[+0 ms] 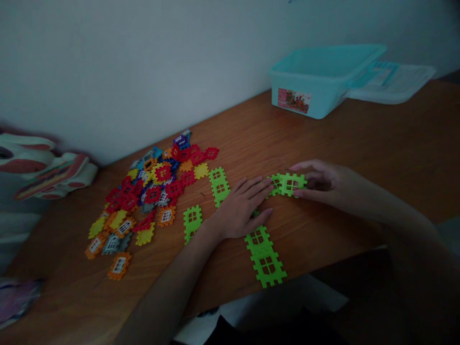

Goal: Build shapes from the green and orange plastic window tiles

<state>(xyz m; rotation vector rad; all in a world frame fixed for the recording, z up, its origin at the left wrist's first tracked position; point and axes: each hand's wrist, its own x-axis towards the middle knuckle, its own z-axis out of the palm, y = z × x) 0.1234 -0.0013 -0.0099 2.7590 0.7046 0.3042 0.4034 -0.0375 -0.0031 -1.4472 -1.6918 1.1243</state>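
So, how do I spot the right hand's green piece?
Find the turquoise box on the table. Below it in view is the right hand. The green piece is the one it touches; its green neighbour lies closer to the left hand.

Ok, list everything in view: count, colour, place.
Table: one, brown, along a pale wall.
Green tiles: at least eight, green, table's middle and near edge.
Mixed tiles: many overlapping, mostly red, orange, yellow, blue, grey, left.
Box: one, turquoise, far right.
Label: one, pinkish, box's front.
Lid: one, pale translucent, right of box.
Unidentified object: one, white and red, far left.
Fabric-like item: one, purplish, left edge.
Left hand: one, flat over green tiles.
Right hand: one, fingers at a green strip's end.
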